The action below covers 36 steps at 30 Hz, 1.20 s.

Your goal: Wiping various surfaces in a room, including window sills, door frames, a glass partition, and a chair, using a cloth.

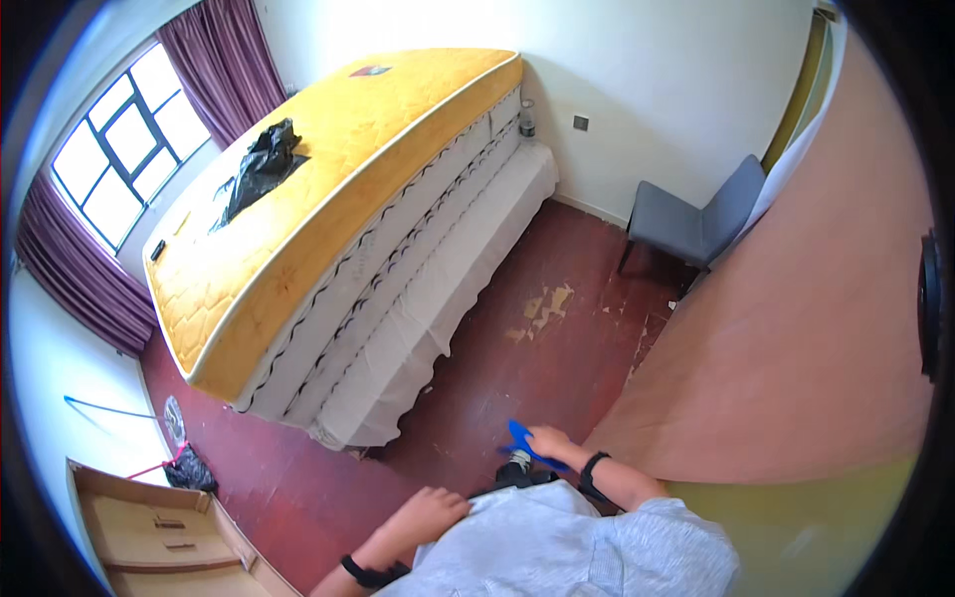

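My right hand (550,442) grips a blue cloth (519,433) low in front of me, above my shoe. Bent over near the hem of my grey shirt (537,537), my left hand (440,511) has its fingers close together, and their tips are partly hidden, so I cannot tell whether they pinch fabric. Ahead stands a bed stacked high: a yellow mattress (395,127) lies over a white, dark-trimmed mattress (403,269), above a white skirted base (418,358). A crumpled black plastic bag (261,168) rests on the yellow mattress.
A grey chair (671,220) stands by the far wall. A large pinkish panel (776,298) rises at right. An open wooden carcass (168,560) lies bottom left, near a black bag (190,470) and a blue-handled mop (112,407). The red floor (477,403) has peeling patches.
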Motion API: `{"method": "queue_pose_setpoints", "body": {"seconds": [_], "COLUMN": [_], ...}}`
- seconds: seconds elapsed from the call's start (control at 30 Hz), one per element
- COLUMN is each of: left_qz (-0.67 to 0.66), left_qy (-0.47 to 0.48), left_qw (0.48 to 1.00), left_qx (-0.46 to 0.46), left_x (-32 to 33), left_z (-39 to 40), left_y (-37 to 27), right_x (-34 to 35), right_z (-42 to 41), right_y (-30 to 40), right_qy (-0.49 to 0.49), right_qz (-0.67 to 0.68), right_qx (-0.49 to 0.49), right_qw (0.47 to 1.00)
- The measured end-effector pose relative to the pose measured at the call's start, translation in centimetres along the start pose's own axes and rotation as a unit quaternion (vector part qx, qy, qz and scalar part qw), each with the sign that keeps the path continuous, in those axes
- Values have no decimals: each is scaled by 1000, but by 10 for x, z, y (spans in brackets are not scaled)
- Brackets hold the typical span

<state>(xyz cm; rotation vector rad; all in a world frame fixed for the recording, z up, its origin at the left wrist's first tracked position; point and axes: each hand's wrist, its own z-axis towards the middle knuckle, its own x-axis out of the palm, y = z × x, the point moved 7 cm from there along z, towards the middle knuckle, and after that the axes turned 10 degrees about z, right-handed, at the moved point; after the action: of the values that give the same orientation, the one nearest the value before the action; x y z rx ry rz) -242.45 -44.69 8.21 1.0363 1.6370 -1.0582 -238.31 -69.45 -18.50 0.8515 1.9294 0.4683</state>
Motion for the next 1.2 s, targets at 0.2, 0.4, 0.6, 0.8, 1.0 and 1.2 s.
{"method": "queue_pose_setpoints", "body": {"seconds": [0.2, 0.4, 0.6, 0.8, 1.0, 1.2], "left_qz": [-172, -728, -693, -403, -142, -197], "left_qy": [-141, -158, -157, -152, -149, -120], "left_qw": [966, 547, 658, 900, 968, 949], "left_qx": [-129, -381, -249, 70, 143, 215], "left_x": [-43, 18, 3, -105, -153, -165], "left_z": [92, 153, 237, 299, 368, 432], "left_y": [107, 209, 290, 325, 338, 357], "right_x": [-103, -130, -187, -283, -312, -327], "right_z": [42, 48, 107, 143, 168, 191], "right_y": [142, 173, 171, 172, 125, 101], "right_qy": [35, 64, 22, -58, -135, -27], "right_qz": [288, 266, 310, 209, 198, 288], "right_qx": [-231, -310, -264, -207, -61, -62], "right_qw": [929, 911, 913, 954, 969, 955]}}
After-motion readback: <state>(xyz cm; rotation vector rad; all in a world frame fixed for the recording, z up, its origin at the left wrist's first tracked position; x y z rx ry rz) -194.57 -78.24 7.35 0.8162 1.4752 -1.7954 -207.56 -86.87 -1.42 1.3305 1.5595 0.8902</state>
